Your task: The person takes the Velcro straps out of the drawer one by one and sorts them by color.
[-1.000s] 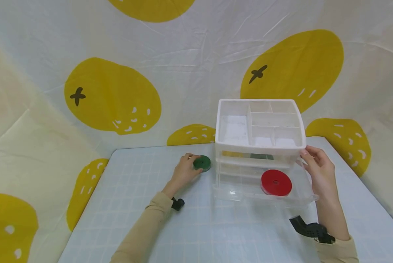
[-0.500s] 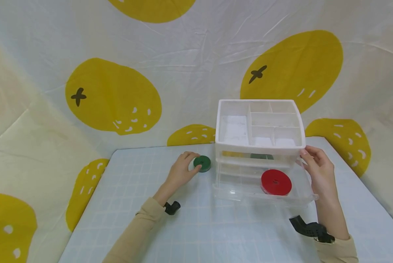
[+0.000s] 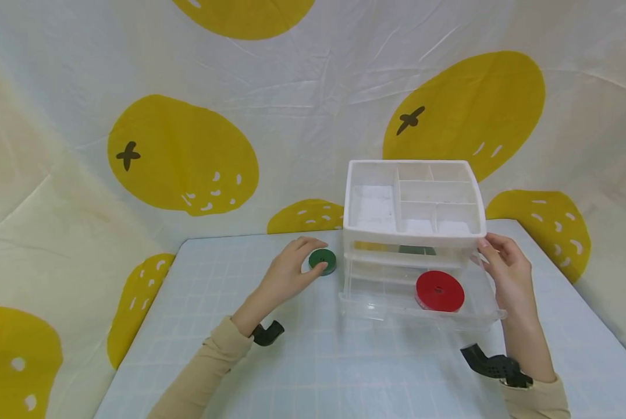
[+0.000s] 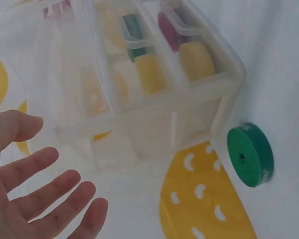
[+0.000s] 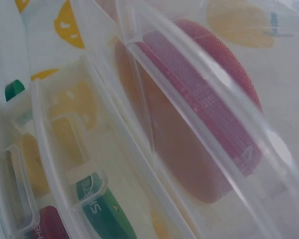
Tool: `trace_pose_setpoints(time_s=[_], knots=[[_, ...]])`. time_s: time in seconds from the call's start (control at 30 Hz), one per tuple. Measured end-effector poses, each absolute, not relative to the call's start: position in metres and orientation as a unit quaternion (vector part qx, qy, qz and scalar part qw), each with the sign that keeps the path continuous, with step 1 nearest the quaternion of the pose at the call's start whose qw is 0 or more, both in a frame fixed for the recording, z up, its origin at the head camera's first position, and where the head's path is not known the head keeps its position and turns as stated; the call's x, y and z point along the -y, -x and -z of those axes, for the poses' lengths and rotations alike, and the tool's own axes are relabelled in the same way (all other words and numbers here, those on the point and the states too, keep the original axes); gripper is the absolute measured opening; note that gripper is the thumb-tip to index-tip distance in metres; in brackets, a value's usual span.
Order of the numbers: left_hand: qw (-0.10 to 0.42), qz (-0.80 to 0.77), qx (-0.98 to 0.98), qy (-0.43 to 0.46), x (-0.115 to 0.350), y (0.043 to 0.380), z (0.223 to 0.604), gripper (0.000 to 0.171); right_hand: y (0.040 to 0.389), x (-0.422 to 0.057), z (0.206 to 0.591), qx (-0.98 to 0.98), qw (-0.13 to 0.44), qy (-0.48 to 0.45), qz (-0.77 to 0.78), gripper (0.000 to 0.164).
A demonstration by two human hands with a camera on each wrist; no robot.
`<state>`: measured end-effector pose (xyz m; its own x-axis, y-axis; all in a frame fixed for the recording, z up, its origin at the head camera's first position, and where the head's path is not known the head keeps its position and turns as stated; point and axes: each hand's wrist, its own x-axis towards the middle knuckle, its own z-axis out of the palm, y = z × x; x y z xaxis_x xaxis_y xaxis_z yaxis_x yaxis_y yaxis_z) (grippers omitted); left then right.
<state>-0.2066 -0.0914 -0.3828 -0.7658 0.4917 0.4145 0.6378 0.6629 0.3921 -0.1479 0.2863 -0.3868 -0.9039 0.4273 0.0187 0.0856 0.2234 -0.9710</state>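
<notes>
A small green ribbon roll (image 3: 322, 262) lies flat on the table, left of a white drawer organizer (image 3: 415, 237). My left hand (image 3: 287, 270) is just beside this roll, with the thumb near its front and the fingers spread above its far side. In the left wrist view, the left hand (image 4: 45, 189) is spread with nothing in it. My right hand (image 3: 511, 270) holds the organizer's right front corner, thumb in front; some of its fingers are hidden. A large red ribbon roll (image 3: 440, 291) lies in the pulled-out clear bottom drawer (image 3: 376, 308).
The organizer's top tray (image 3: 373, 203) is split into several compartments. Through its clear upper drawers show a green roll (image 5: 107, 209), a dark red item (image 5: 50, 224) and yellow pieces (image 4: 197, 60). A fabric wall with yellow fruit prints (image 3: 187, 157) stands behind the table.
My left hand has drawn back slightly to the left and its fingers have spread away from the green ribbon roll, which stays in place. The right hand and organizer have not visibly moved.
</notes>
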Motion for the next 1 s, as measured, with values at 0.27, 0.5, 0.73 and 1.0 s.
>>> trace_pose_setpoints(time_s=[0.27, 0.5, 0.73, 1.0], knots=[[0.152, 0.248, 0.889, 0.354, 0.079, 0.193, 0.357, 0.035, 0.147, -0.287, 0.387, 0.772, 0.143, 0.171, -0.595, 0.050], [0.153, 0.231, 0.872, 0.404, 0.064, 0.186, 0.338, 0.037, 0.147, -0.287, 0.387, 0.778, 0.142, 0.168, -0.588, 0.048], [0.148, 0.197, 0.853, 0.460, 0.045, 0.182, 0.327, 0.036, 0.148, -0.286, 0.387, 0.774, 0.146, 0.170, -0.593, 0.050], [0.094, 0.162, 0.845, 0.502, 0.023, 0.177, 0.311, 0.037, 0.148, -0.286, 0.387, 0.777, 0.145, 0.164, -0.590, 0.047]])
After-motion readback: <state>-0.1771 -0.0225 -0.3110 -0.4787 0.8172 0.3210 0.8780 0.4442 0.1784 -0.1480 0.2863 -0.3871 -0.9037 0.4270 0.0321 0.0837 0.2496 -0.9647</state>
